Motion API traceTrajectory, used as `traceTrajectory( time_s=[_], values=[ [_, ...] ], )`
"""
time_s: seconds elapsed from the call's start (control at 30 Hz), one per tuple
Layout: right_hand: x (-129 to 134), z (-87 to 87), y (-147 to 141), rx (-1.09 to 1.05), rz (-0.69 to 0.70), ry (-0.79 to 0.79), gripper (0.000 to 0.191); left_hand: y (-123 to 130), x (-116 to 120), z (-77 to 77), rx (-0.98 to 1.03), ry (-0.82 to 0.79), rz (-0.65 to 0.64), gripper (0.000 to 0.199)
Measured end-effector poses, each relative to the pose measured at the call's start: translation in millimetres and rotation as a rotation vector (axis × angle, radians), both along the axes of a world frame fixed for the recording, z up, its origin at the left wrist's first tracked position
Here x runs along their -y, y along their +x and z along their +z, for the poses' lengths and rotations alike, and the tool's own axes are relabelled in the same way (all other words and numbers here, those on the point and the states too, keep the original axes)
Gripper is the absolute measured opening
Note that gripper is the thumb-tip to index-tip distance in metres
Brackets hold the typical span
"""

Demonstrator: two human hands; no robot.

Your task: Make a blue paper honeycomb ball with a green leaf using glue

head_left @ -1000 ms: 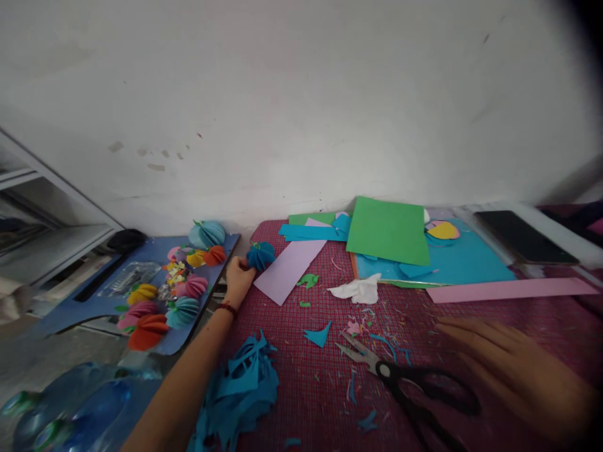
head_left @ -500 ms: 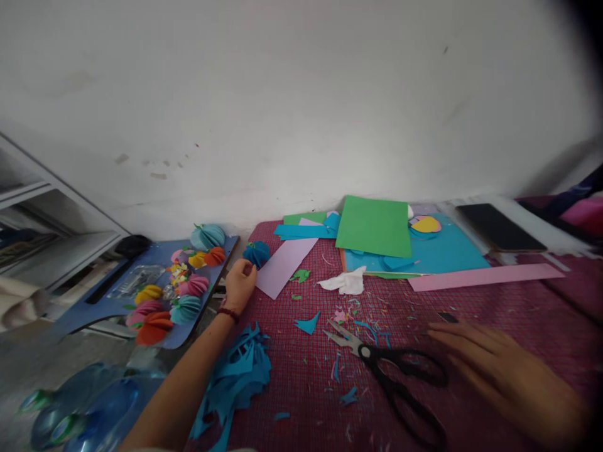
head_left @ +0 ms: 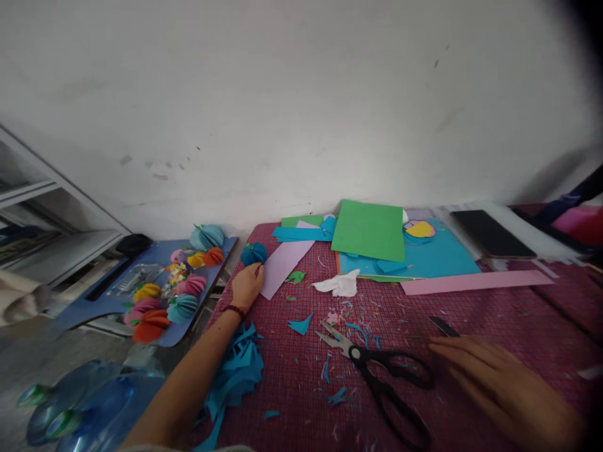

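My left hand [head_left: 247,287] is over the table's left edge, its fingers curled together. Just beyond them sits a dark blue pleated paper ball [head_left: 254,253] with a bit of green on top. A pale purple paper strip [head_left: 286,267] lies beside the fingertips. Whatever the fingers pinch, if anything, is hidden. My right hand [head_left: 499,376] is stretched out at the lower right, fingers extended and holding nothing visible. A thin dark flat piece [head_left: 443,326] lies at its fingertips, partly covered by them. Left of this hand, black-handled scissors [head_left: 355,353] rest with blades slightly apart.
Blue paper offcuts [head_left: 240,370] are heaped by my left forearm. A green sheet [head_left: 370,229], a pink strip [head_left: 475,282], a white tissue [head_left: 338,284] and a phone [head_left: 490,233] lie on the red cloth. Colourful paper balls [head_left: 151,325] stand on a blue side table [head_left: 176,339]. Large bottles [head_left: 94,402] are below.
My left hand has shifted slightly right and down, away from the blue paper ball. More of the thin dark piece shows by my right hand. The view has turned a little.
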State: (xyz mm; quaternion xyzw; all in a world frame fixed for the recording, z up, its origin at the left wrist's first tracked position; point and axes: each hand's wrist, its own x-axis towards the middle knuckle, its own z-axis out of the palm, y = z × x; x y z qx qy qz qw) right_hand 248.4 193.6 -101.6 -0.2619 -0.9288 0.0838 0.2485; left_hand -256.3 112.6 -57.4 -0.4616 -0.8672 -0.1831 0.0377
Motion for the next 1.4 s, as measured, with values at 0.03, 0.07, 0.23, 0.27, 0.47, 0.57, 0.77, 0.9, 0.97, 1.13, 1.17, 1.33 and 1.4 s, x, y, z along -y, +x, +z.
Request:
traceTrajectory(
  time_s=[0.03,0.07,0.23,0.27,0.47,0.57,0.77,0.9,0.97,1.13,1.17,1.33,1.4],
  values=[
    [0,-0.6,1,-0.009,0.000,0.002,0.066,1,-1,-0.5,-0.003,-0.004,-0.001,0.031],
    [0,-0.7,1,-0.021,-0.002,0.008,0.064,2,-1,-0.6,-0.004,-0.008,-0.002,0.031],
    [4,9.9,3,0.021,0.012,0.083,0.037,5,6,5.4,0.002,-0.009,-0.020,0.031],
    [5,13.8,2,0.033,0.025,0.113,0.033,5,9,8.8,0.006,-0.005,-0.029,0.031],
    [21,40.0,3,0.040,0.068,0.220,0.026,-1,37,50.0,0.073,0.047,-0.065,0.031],
    [33,52.7,9,0.032,0.086,0.216,0.025,-4,71,74.8,0.160,0.078,-0.061,0.035],
    [72,79.5,17,0.021,0.160,0.182,0.020,25,166,89.7,0.359,-0.008,-0.195,0.047],
    [102,100.0,17,0.018,0.218,0.213,0.020,56,208,65.6,0.292,0.042,-0.202,0.061],
    [115,108.1,19,0.027,0.228,0.224,0.019,67,217,50.6,0.203,0.110,-0.189,0.068],
    [133,117.1,26,0.095,0.202,0.184,0.019,89,216,41.0,0.013,0.272,-0.207,0.060],
    [134,117.5,27,0.108,0.199,0.173,0.019,94,212,45.2,-0.013,0.296,-0.231,0.057],
    [118,115.9,12,0.165,0.193,0.050,0.018,133,154,69.7,-0.026,0.304,-0.405,0.034],
    [102,112.7,-5,0.133,0.176,-0.070,0.017,151,110,71.7,0.019,0.249,-0.486,0.024]
  ],
)
